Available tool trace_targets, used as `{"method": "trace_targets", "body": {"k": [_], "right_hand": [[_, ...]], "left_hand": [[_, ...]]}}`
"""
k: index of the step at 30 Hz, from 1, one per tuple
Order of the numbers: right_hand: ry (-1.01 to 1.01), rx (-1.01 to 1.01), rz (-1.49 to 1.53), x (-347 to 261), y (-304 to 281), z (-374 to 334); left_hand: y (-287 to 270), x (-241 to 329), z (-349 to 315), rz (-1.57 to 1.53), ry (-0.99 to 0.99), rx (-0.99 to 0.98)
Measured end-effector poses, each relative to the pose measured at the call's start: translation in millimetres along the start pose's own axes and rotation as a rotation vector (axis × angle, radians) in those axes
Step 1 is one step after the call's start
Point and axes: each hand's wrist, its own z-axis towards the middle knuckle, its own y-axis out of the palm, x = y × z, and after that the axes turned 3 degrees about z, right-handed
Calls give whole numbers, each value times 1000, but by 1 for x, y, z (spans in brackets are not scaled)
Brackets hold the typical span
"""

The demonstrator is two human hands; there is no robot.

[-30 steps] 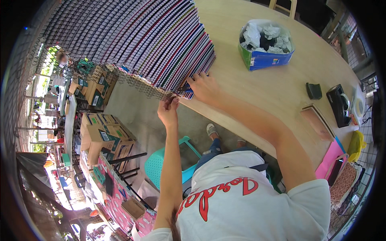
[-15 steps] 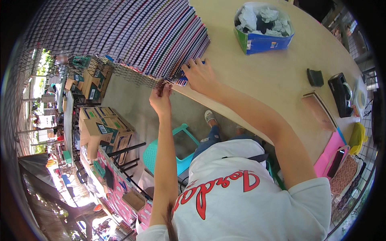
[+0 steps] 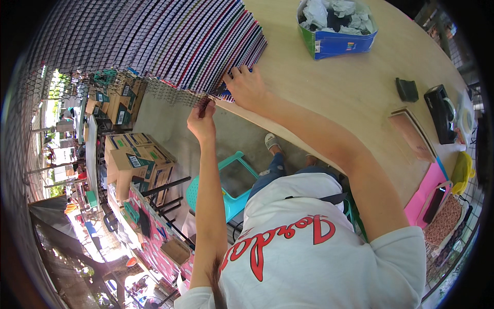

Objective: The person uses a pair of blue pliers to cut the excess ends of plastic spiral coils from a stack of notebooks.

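Note:
A long row of wire-bound notebooks (image 3: 170, 46), with white page edges and dark loops, fills the upper left at the table's edge. At its near end a dark blue notebook (image 3: 224, 95) lies partly under my right hand (image 3: 248, 90). The fingers of that hand are bent over it and slightly apart; its thumb is hidden. Just past the notebook's corner, my left hand (image 3: 202, 123) is closed in a pinch. A dark reddish-brown bristly bunch (image 3: 204, 105) shows at its fingertips; its exact kind is unclear.
The pale table (image 3: 329, 98) carries a blue-green box of crumpled plastic (image 3: 342, 42), a black tape dispenser (image 3: 439, 113) and a brown board (image 3: 411, 134). A turquoise stool (image 3: 234, 203) stands below on the floor. Cardboard cartons (image 3: 136, 165) are stacked at the left.
Both hands have shifted slightly left, staying at the row's near corner. Less of the blue notebook shows beneath my right fingers. The whole view has also moved a little.

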Motion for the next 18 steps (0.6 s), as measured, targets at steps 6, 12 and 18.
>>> {"method": "trace_targets", "body": {"k": [6,12,18], "right_hand": [[-32,-84,-8,-1,2,8],[-91,-161,-60,1,-7,14],[-92,-400,140,8,-10,24]], "left_hand": [[-1,0,2,-6,-13,-10],[-3,-3,3,-22,-24,-21],[1,-3,5,-83,-13,-18]]}}
